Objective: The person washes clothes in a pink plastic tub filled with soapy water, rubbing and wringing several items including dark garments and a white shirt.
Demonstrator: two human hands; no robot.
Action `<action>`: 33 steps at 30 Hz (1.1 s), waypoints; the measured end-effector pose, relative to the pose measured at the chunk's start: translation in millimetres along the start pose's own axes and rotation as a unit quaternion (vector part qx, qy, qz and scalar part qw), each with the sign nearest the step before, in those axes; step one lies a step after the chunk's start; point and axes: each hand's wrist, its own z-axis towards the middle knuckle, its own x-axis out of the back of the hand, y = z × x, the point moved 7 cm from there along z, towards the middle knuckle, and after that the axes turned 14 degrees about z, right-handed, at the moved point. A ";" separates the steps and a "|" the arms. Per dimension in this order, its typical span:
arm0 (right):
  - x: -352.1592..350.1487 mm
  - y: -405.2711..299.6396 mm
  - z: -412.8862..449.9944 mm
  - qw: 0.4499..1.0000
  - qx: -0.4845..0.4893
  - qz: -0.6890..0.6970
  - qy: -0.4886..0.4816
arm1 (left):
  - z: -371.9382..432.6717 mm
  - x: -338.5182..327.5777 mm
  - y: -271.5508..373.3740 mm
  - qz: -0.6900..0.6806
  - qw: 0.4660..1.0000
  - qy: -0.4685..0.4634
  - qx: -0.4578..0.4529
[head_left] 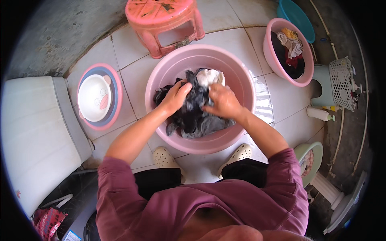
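Note:
Before me on the tiled floor stands a large pink plastic basin (pixel 238 64) with wet clothes in it. Both my hands are inside its rim. Dark cloth (pixel 194 99) is bunched up between them; my left hand (pixel 176 95) grips it from the left, thumb on top. My right hand (pixel 223 101) has hold of the same bundle from the right, its fingers partly hidden in the folds. A white cloth (pixel 208 77) lies just beyond my right fingers. Grey fabric (pixel 208 126) spreads along the near side of the basin, and more dark cloth (pixel 161 95) lies at its left.
A pink plastic stool (pixel 161 13) stands behind the basin. On the left are nested basins (pixel 119 90) and a white appliance (pixel 33 120). To the right stand a pink tub of clothes (pixel 268 49), a blue basin (pixel 297 18), a bottle (pixel 316 114) and a green basin (pixel 316 156).

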 end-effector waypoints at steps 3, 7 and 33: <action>-32.0 -35.4 -35.4 0.995 0.082 -0.038 -0.045 | -19.5 14.9 14.9 0.083 0.993 -0.025 -0.078; -69.2 -5.6 -56.2 0.975 -0.021 0.110 -0.193 | -15.4 -10.9 -2.7 0.498 0.865 0.017 -0.062; -122.6 226.2 7.8 0.873 -0.429 -0.064 -0.224 | 132.5 -83.1 -117.2 0.500 0.861 -0.088 0.044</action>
